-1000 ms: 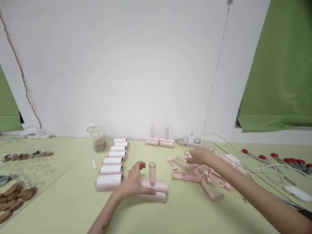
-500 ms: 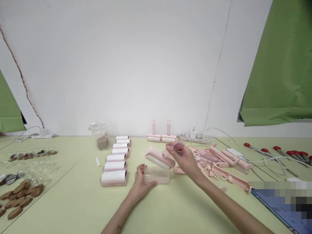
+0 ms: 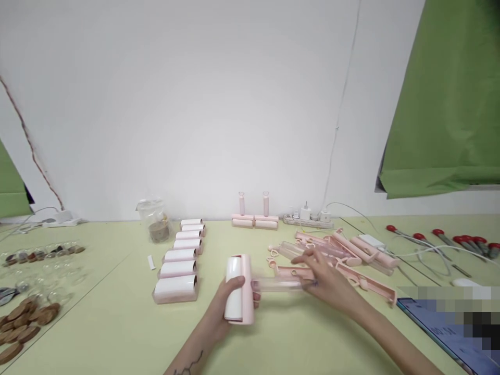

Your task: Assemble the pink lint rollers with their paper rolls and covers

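Note:
My left hand (image 3: 230, 307) grips a pink lint roller head with a white roll (image 3: 235, 288), held upright just above the yellow-green table (image 3: 117, 323). Its translucent pink handle (image 3: 279, 284) points right, and my right hand (image 3: 326, 281) holds the far end of that handle. A row of several white rolls in pink trays (image 3: 177, 263) lies to the left of my left hand. Behind my right hand is a pile of loose pink handles and parts (image 3: 336, 255).
Two assembled pink rollers (image 3: 254, 219) stand by the wall beside a power strip (image 3: 308, 220). A clear bag (image 3: 155, 221) stands at the back left. Brown discs (image 3: 19, 317) lie far left, red-tipped tools (image 3: 457, 242) and cables far right, a blurred screen (image 3: 453, 323) near right.
My left hand has lifted the roller head off its clear cover and turned it upright. My right hand came down from above and now holds the handle lying sideways.

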{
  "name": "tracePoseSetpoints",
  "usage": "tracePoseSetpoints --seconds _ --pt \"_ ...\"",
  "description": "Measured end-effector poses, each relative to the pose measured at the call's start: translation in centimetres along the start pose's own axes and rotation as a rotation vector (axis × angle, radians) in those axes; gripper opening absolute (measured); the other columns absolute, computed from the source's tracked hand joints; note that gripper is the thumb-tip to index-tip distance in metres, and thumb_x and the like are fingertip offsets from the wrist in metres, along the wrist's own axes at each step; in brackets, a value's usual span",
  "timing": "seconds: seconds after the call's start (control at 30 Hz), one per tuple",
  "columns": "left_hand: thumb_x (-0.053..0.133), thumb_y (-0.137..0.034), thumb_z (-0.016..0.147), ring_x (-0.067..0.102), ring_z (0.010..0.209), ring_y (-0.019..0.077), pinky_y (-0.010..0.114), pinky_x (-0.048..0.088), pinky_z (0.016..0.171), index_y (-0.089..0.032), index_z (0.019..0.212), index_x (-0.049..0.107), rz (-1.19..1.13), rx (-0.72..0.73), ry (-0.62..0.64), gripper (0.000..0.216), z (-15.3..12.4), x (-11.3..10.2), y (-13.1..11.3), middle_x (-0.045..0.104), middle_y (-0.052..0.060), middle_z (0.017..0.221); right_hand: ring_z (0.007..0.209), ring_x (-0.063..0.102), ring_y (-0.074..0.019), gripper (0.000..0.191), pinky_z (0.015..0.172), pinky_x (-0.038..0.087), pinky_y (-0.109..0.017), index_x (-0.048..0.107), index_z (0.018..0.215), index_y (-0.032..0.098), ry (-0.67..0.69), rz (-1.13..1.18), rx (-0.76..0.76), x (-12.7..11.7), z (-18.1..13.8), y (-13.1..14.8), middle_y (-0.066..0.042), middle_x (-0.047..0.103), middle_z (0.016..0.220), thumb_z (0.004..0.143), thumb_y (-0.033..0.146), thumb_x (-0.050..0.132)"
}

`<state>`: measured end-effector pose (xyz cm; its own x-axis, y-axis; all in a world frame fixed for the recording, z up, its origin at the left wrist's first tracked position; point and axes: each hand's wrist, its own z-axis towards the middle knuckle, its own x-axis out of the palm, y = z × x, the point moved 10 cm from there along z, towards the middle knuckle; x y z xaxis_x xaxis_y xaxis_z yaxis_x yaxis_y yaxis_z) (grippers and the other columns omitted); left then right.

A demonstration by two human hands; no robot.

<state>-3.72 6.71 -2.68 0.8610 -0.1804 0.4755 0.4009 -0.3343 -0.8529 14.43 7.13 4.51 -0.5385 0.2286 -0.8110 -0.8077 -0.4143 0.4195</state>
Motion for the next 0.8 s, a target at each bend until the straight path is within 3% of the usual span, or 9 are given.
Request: tracePoseSetpoints --seconds 0.07,0.13,0.2,0.27,0.37,0.43,0.57,0.8 --pt "0.064 -0.035 0.063 0.061 0.064 0.0188 0.032 0.048 0.062 -0.014 0.089 0.048 0.083 0.09 -0.003 0.037 -0.3 -0.6 -0.9 0.061 0.006 0.072 0.059 0.049 -0.0135 0.018 0.056 0.043 -0.03 0.044 0.093 0.023 -0.085 -0.016 0.106 -1.3 -0.2 -1.9 -0.004 0.044 0.094 0.075 0.026 0.045" --pt "0.067 -0.036 0.06 0.061 0.065 0.0208 0.033 0.049 0.061 -0.015 0.091 0.048 0.191 0.178 -0.012 0.042 -0.5 -0.8 -1.7 0.061 0.004 0.072 0.066 0.049 -0.0142 0.011 0.062 0.043 -0.03 0.039 0.091 0.023 -0.074 0.078 0.11 -1.7 -0.5 -1.6 -0.002 0.045 0.085 0.082 0.03 0.036" --pt "0.067 -0.038 0.059 0.061 0.067 0.0213 0.033 0.048 0.061 -0.016 0.093 0.048 0.301 0.247 -0.067 0.046 -0.6 -1.1 -2.1 0.061 0.004 0.074 0.069 0.05 -0.0144 0.015 0.064 0.042 -0.029 0.039 0.09 0.024 0.015 0.176 0.045 -0.9 -0.9 0.6 -0.001 0.047 0.08 0.088 0.032 0.027" --pt "0.067 -0.04 0.059 0.06 0.07 0.0211 0.031 0.048 0.063 -0.015 0.094 0.048 0.356 0.276 -0.101 0.047 -0.6 -1.0 -1.9 0.062 0.005 0.077 0.076 0.05 -0.0162 0.018 0.066 0.041 -0.029 0.042 0.091 0.024 0.076 0.18 -0.056 0.0 -1.5 3.6 -0.002 0.05 0.085 0.087 0.036 0.031" --pt "0.066 -0.042 0.06 0.061 0.067 0.0216 0.033 0.048 0.062 -0.016 0.097 0.045 0.315 0.192 -0.016 0.05 -0.3 -0.1 0.1 0.061 0.005 0.075 0.085 0.049 -0.0225 0.036 0.069 0.039 -0.033 0.049 0.091 0.022 0.059 0.014 -0.198 1.6 -2.3 7.0 -0.005 0.056 0.091 0.07 0.051 0.055" --pt "0.067 -0.044 0.059 0.06 0.064 0.0207 0.033 0.048 0.06 -0.016 0.096 0.045 0.322 0.157 0.005 0.051 -0.2 -0.1 1.1 0.06 0.003 0.072 0.077 0.052 -0.0229 0.043 0.064 0.038 -0.032 0.053 0.082 0.019 0.053 -0.114 -0.236 2.9 -2.6 7.8 -0.005 0.059 0.08 0.061 0.055 0.062" --pt "0.071 -0.041 0.054 0.057 0.065 0.018 0.027 0.047 0.058 -0.016 0.087 0.05 0.425 0.175 -0.06 0.046 -0.1 -0.8 1.2 0.057 0.001 0.068 0.059 0.054 -0.0156 0.033 0.052 0.031 -0.025 0.054 0.069 0.018 0.115 -0.217 -0.335 4.9 -3.1 7.9 -0.002 0.061 0.063 0.075 0.05 0.051" --pt "0.063 -0.029 0.062 0.057 0.048 0.0183 0.033 0.047 0.05 -0.015 0.091 0.043 0.282 -0.111 -0.055 0.038 -0.8 0.2 3.1 0.056 0.001 0.061 0.05 0.052 -0.0119 0.027 0.046 0.023 -0.025 0.057 0.067 0.018 0.101 -0.22 -0.476 5.3 -3.6 7.3 0.0 0.059 0.053 0.075 0.043 0.052"
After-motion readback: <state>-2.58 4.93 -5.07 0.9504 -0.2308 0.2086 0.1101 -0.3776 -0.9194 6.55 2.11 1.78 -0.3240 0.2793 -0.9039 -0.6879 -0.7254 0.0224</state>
